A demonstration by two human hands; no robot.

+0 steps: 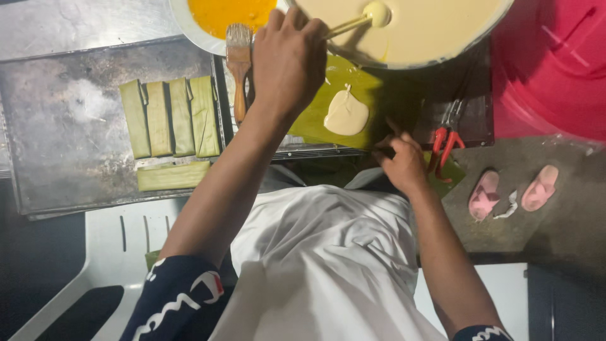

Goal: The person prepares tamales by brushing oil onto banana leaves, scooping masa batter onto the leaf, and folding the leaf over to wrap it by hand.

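Saw the right hand nearest, fingers bent down onto the near edge of a banana leaf; could not tell whether pinching or only pressing. Found the leaf lying flat on a dark tray, a pale dollop of batter sitting at its middle. Judged the leaf light, limp and quick to split along its grain, best taken by the bare edges with the wet centre kept level. Judged the batter thick but runny, with nothing in it to grip.

Beyond that, saw the left hand closed round the handle of a ladle, its cup resting in a wide bowl of batter.

To the left, noted a wooden pastry brush under a bowl of orange liquid, then a scuffed, greasy-looking metal tray carrying four folded leaf parcels upright and a fifth crosswise below them. To the right, noted red-handled scissors, a red tub and pink sandals on a dim concrete floor.
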